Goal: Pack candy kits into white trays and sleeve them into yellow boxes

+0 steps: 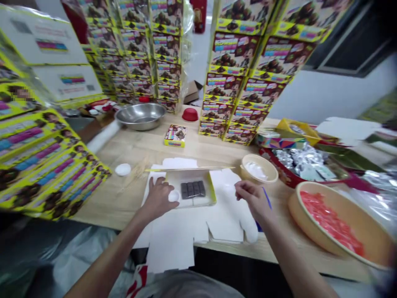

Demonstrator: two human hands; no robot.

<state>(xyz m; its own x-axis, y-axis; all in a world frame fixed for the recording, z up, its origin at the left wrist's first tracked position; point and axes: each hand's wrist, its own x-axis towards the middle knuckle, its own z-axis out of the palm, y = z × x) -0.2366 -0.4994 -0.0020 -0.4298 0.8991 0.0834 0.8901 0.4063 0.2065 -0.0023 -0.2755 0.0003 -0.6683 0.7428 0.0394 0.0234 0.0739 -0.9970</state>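
Note:
An open box (212, 198), white inside with yellow edges, lies in front of me on flattened white cardboard (173, 231). Inside it rests a dark segmented chocolate bar (192, 190) in clear wrap. My left hand (159, 198) is at the box's left end, thumb and fingers closed around a small white round disc (174, 196). To the right of the box, my right hand (252, 196) hovers over the white cardboard with its fingertips pinched together. Whatever is in that pinch, if anything, is too small to make out. A blue strip (266, 198) shows by the right wrist.
Tall stacks of printed boxes (226, 87) rise at the back and left. A metal bowl (141, 116), one small printed box (175, 135) and another white disc (123, 169) lie beyond. On the right are a cream bowl (269, 170), foil packets (310, 159) and a basin (297, 207) of red packets.

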